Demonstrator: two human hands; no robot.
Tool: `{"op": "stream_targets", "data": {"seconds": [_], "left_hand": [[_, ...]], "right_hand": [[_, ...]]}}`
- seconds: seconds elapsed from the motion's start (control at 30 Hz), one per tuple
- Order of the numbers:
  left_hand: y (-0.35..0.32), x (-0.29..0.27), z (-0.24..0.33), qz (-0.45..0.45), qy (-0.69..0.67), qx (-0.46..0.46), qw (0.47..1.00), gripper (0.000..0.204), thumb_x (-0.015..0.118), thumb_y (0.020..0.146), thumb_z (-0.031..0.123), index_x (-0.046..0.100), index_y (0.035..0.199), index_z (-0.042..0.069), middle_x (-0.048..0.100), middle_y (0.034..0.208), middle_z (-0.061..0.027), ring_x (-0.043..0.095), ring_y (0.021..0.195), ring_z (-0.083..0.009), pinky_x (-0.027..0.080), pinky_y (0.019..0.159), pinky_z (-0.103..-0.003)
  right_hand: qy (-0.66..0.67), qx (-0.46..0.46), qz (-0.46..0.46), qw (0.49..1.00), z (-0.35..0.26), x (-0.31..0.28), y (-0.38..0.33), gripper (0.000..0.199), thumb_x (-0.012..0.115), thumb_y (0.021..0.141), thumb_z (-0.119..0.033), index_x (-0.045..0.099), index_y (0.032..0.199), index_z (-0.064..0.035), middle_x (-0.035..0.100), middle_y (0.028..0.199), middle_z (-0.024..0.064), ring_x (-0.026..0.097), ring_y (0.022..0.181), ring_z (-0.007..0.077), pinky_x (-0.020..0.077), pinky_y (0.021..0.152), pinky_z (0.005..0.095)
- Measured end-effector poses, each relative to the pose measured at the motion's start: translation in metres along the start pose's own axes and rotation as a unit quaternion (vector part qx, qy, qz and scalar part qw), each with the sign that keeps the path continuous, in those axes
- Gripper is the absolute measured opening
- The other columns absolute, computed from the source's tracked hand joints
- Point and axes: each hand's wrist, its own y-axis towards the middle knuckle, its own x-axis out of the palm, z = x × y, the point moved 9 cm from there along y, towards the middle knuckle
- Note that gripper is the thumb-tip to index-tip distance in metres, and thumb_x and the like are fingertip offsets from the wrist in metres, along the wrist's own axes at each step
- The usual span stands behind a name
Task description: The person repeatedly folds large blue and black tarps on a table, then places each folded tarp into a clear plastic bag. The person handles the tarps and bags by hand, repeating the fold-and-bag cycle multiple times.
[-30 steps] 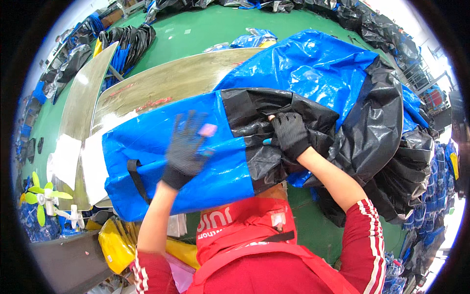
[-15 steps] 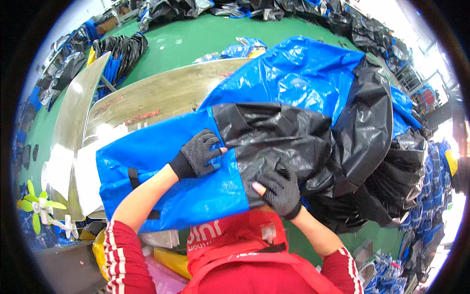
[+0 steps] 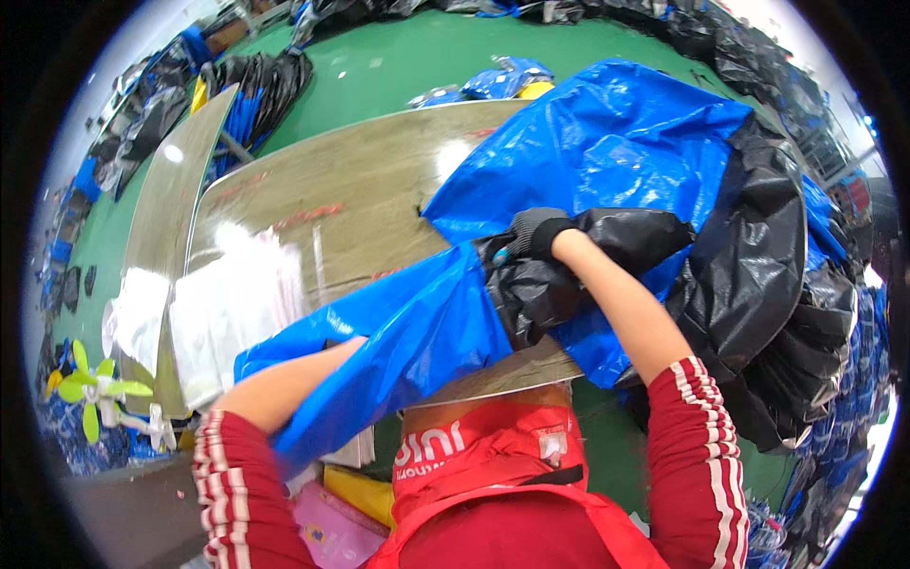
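In the head view, the bag (image 3: 408, 332), blue at left and black at right, lies bunched aslant over the near side of the bench (image 3: 379, 209). The gloved right hand (image 3: 536, 234) grips its black part, the fingers curled in, some tips lost among creases. The blue part cuts off the left forearm (image 3: 294, 375); the left hand is hidden, so I cannot tell its fingers' state. Beyond, another bag (image 3: 607, 142) blends into dark folds at right.
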Motion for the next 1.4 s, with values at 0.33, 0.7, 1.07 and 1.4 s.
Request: {"op": "stream_targets", "data": {"seconds": [0.33, 0.7, 1.07, 1.4], "left_hand": [[-0.397, 0.079, -0.025, 0.493, -0.557, -0.331, 0.581, 0.067, 0.032, 0.100, 0.053, 0.028, 0.147, 0.005, 0.042, 0.145, -0.0161, 0.043, 0.131, -0.0269, 0.035, 0.110, -0.043], [-0.340, 0.045, -0.052, 0.617, -0.008, -0.564, 0.548, 0.039, 0.061, 0.090, 0.040, 0.067, 0.100, 0.003, 0.067, 0.077, -0.0199, 0.065, 0.071, -0.0371, 0.050, 0.069, -0.045], [-0.023, -0.083, 0.082, 0.530, 0.113, -0.188, 0.820, 0.064, 0.060, 0.079, 0.046, 0.049, 0.128, 0.005, 0.046, 0.130, -0.0230, 0.039, 0.119, -0.0416, 0.023, 0.101, -0.053], [0.131, -0.045, 0.047, 0.366, 0.244, -0.185, 0.879, 0.095, 0.060, 0.076, 0.065, 0.038, 0.139, -0.002, 0.033, 0.148, -0.0233, 0.022, 0.139, -0.0450, 0.009, 0.117, -0.054]], "right_hand": [[0.011, 0.025, -0.004, 1.000, 0.007, 0.000, 0.006, 0.063, 0.068, 0.072, -0.064, 0.072, 0.093, -0.0045, 0.068, 0.095, 0.0222, 0.067, 0.089, 0.0378, 0.0520, 0.076, 0.0445], [-0.041, 0.133, 0.145, 0.979, 0.025, -0.017, -0.041, 0.049, 0.054, 0.083, -0.060, 0.070, 0.095, -0.0151, 0.068, 0.100, 0.0167, 0.065, 0.096, 0.0356, 0.0516, 0.079, 0.0468], [-0.092, 0.110, 0.142, 0.979, 0.004, -0.010, -0.040, 0.035, 0.055, 0.086, -0.043, 0.071, 0.100, -0.0143, 0.070, 0.096, 0.0154, 0.068, 0.091, 0.0315, 0.0519, 0.078, 0.0448], [-0.050, 0.117, 0.290, 0.949, 0.108, -0.018, -0.126, 0.035, 0.055, 0.088, -0.038, 0.068, 0.108, -0.0137, 0.065, 0.104, 0.0114, 0.062, 0.095, 0.0306, 0.0460, 0.086, 0.0477]]}}
